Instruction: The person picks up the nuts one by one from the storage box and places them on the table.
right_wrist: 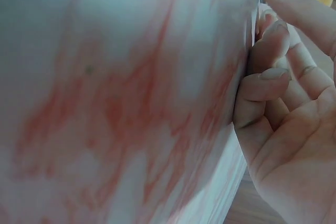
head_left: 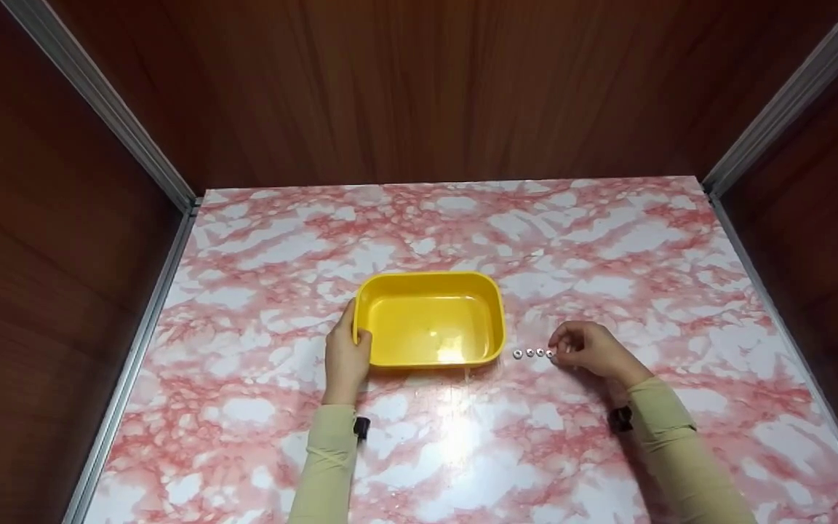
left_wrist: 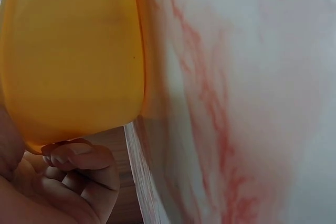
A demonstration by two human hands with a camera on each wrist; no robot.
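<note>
A yellow plastic basin [head_left: 430,331], rectangular with rounded corners, stands on the table with nothing in it. My left hand [head_left: 348,362] grips its left side wall, thumb over the rim and fingers outside. The left wrist view shows the curled fingers [left_wrist: 79,156] at the basin's edge. Right of the basin, several small metal nuts [head_left: 530,352] lie in a short row. At the right end of that row, my right hand [head_left: 593,353] pinches the last nut [head_left: 550,354] between thumb and finger. In the right wrist view the thumb tip hides most of it.
The table [head_left: 266,451] has a red and white marbled top. Dark wooden panels [head_left: 419,94] close it in at the back and both sides, with grey metal posts [head_left: 121,124] at the corners. Light glares off the tabletop below the basin.
</note>
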